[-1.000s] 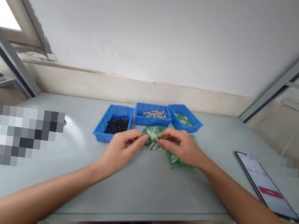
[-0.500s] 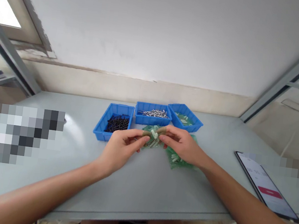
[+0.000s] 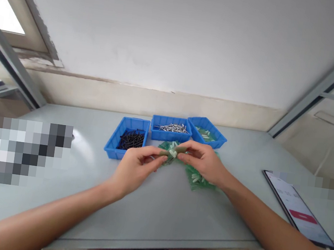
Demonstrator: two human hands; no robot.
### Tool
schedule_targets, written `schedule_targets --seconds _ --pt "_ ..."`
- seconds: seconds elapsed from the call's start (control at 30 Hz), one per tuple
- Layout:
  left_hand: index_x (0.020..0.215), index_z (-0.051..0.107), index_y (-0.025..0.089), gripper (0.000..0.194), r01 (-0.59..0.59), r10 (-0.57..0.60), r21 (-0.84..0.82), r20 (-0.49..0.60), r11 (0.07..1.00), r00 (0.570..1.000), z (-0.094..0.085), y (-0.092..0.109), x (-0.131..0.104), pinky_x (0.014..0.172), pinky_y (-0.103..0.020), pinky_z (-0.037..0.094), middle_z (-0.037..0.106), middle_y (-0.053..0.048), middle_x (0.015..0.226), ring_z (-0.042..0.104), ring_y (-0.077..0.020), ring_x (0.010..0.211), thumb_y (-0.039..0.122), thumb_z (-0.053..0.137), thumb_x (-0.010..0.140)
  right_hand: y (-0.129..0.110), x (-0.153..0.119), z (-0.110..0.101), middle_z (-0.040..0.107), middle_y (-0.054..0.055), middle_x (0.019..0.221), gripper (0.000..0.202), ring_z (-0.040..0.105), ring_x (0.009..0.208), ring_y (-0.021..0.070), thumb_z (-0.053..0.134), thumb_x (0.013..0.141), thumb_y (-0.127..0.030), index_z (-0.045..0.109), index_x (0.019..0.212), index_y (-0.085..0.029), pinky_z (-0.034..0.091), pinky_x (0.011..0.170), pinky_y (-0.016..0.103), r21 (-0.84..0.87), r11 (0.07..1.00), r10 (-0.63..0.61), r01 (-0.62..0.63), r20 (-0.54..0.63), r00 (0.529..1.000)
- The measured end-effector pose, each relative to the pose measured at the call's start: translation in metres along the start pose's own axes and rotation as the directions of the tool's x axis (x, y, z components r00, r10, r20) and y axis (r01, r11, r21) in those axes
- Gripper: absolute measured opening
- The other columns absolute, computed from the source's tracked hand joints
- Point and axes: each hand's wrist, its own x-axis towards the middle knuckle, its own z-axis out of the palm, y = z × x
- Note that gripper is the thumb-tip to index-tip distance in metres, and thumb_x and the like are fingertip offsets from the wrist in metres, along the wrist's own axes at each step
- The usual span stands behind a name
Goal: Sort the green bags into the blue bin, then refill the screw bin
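My left hand point(image 3: 136, 168) and my right hand point(image 3: 205, 163) face each other over the middle of the table. Each pinches, thumb against forefinger, one side of a small green plastic bag point(image 3: 167, 144). White plastic wall plugs point(image 3: 173, 153) show between my fingertips, along with some thin pieces too blurred to name. Beneath my right hand lies another green plastic bag point(image 3: 192, 182), with white plugs in it, partly covered by the hand.
Behind my hands stand three blue bins: one with black screws point(image 3: 131, 140), one with silver screws or nails point(image 3: 173, 128), one with white plugs on green plastic point(image 3: 206, 135). A phone point(image 3: 299, 208) lies at right. A pixelated patch covers the left side.
My fingertips have shifted slightly on the bag, and the plugs between them look more closely bunched. The bins and the second bag stay put.
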Motion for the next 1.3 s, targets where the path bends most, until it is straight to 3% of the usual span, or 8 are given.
schedule_targets --seconds 0.27,0.4,0.6,0.9,1.1,1.3 --pt "0.092 0.072 0.018 0.017 -0.035 0.032 0.041 0.064 0.999 0.997 0.000 0.001 0.002 0.059 -0.022 0.047 0.072 -0.003 0.085 0.063 -0.0163 0.076 0.023 0.060 0.082 0.000 0.000 0.000 0.067 0.002 0.093 0.013 0.061 0.088 0.0168 0.068 0.077 -0.028 0.068 0.088 -0.022 0.049 0.077 0.030 0.032 0.999 -0.002 0.003 -0.025 1.000" --pt "0.097 0.071 0.019 0.020 -0.061 0.055 0.051 0.099 0.997 0.994 -0.001 -0.003 0.001 0.067 -0.025 0.049 0.072 -0.003 0.093 0.064 -0.0173 0.084 0.021 0.057 0.084 0.002 0.000 -0.002 0.067 0.002 0.091 0.012 0.061 0.084 0.0158 0.068 0.077 -0.028 0.069 0.088 -0.023 0.049 0.073 0.029 0.035 0.999 -0.018 0.018 -0.012 1.000" --pt "0.103 0.070 0.022 0.026 -0.148 0.139 0.071 0.121 0.986 0.983 -0.002 -0.010 0.000 0.081 -0.030 0.050 0.071 -0.003 0.104 0.064 -0.0180 0.094 0.015 0.052 0.086 0.007 0.001 -0.004 0.067 0.002 0.090 0.009 0.060 0.077 0.0141 0.066 0.078 -0.020 0.070 0.086 -0.023 0.046 0.064 0.027 -0.058 0.983 -0.177 0.174 -0.051 0.983" --pt "0.101 0.071 0.017 0.028 -0.355 0.332 0.206 0.138 0.912 0.933 -0.002 -0.006 -0.001 0.090 -0.032 0.049 0.071 -0.006 0.105 0.060 -0.0182 0.102 0.007 0.053 0.082 0.009 0.000 -0.002 0.069 0.002 0.083 0.021 0.062 0.081 0.0147 0.059 0.079 -0.007 0.071 0.073 -0.023 0.049 0.074 0.031 -0.151 0.942 -0.318 0.301 -0.100 0.943" --pt "0.101 0.070 0.020 0.032 -0.396 0.372 0.255 0.140 0.882 0.918 -0.002 -0.009 -0.001 0.089 -0.033 0.050 0.070 -0.004 0.105 0.061 -0.0178 0.100 0.004 0.049 0.083 0.005 -0.002 -0.001 0.069 0.003 0.087 0.020 0.061 0.084 0.0156 0.055 0.081 -0.007 0.069 0.080 -0.022 0.049 0.073 0.031 -0.296 0.886 -0.376 0.357 -0.006 0.927" --pt "0.100 0.070 0.021 0.037 -0.386 0.361 0.283 0.139 0.878 0.922 -0.002 -0.010 0.000 0.087 -0.031 0.050 0.069 -0.004 0.104 0.061 -0.0168 0.098 0.001 0.047 0.081 0.000 -0.005 0.002 0.069 0.004 0.090 0.010 0.060 0.085 0.0159 0.068 0.078 -0.020 0.067 0.088 -0.022 0.049 0.070 0.028 -0.430 0.815 -0.403 0.388 0.060 0.913"
